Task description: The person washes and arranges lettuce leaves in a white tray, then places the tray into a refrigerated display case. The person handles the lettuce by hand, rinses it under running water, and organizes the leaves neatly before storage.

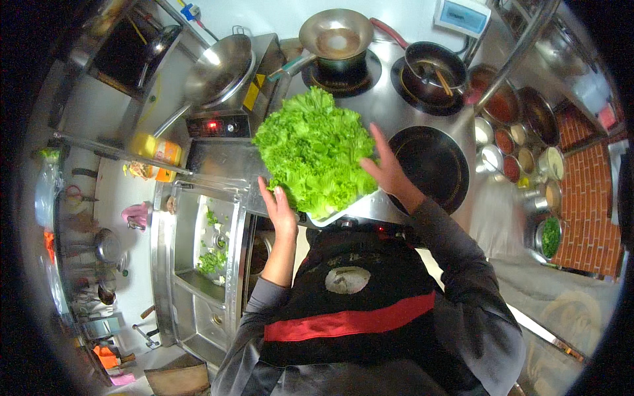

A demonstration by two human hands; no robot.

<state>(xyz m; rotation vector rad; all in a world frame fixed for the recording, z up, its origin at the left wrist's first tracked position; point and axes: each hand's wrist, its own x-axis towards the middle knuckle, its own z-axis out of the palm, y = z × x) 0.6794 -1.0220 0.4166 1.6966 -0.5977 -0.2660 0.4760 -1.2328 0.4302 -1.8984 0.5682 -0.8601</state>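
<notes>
A large heap of curly green lettuce (317,148) sits in a white tray (342,212), of which only the front rim shows. Against the near left side of the leaves is my left hand (281,210), fingers up and apart. My right hand (391,173) is at the right side of the heap, its thumb at the leaves and its fingers spread. Neither hand is visibly closed on the tray; the leaves hide most of it. Whether the tray rests on the stove (381,119) cannot be seen.
Behind the lettuce stand a steel wok (337,34) and a black frying pan (431,64) with chopsticks. Another wok (223,69) is at the left. The sink (200,292) holds leaf scraps. Seasoning bowls (504,141) and a steel rail (520,54) are on the right.
</notes>
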